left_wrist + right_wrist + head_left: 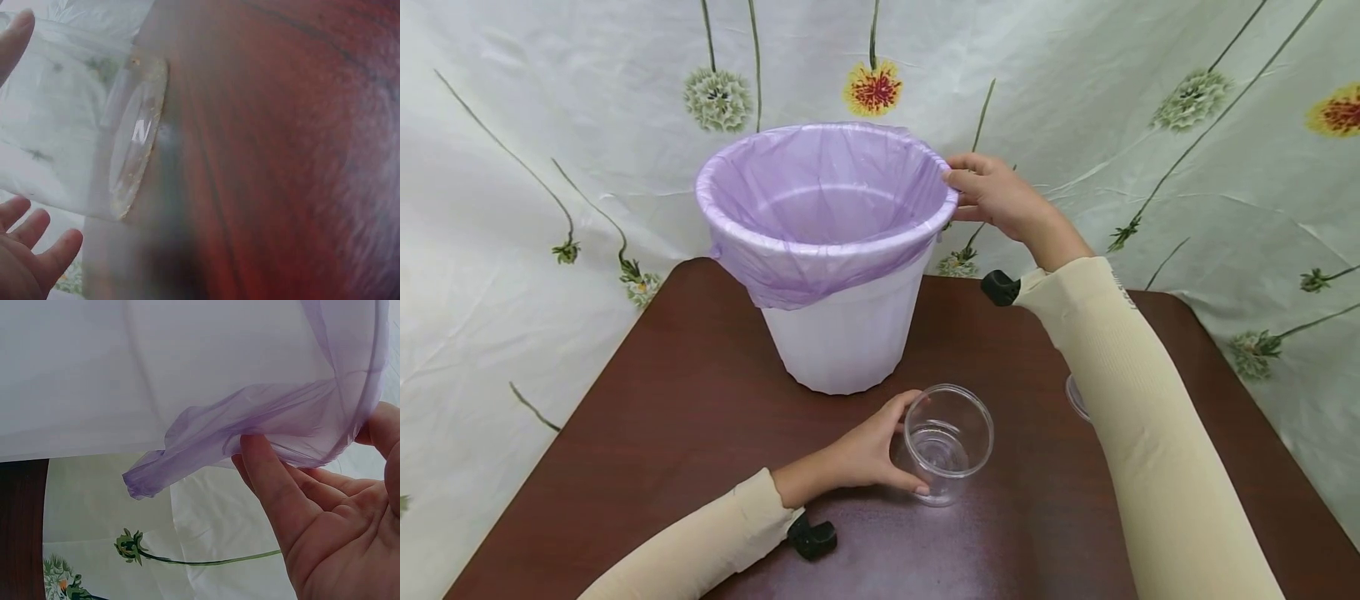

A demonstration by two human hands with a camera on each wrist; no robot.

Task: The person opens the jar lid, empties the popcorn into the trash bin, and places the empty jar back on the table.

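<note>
A white trash bin stands upright on the table, lined with a thin purple bag folded over its rim. At the rim's right side, my right hand grips the edge, thumb at the top and fingers on the outside against the bag's overhang. A clear plastic cup stands upright in front of the bin. Around its left side, my left hand spreads thumb and fingers. In the left wrist view, the fingertips lie beside the cup, a small gap showing; thumb contact is unclear.
Another clear round item lies at the right, partly hidden by the right sleeve. The dark brown table backs onto a white flower-print cloth. A black wrist camera juts from the left sleeve.
</note>
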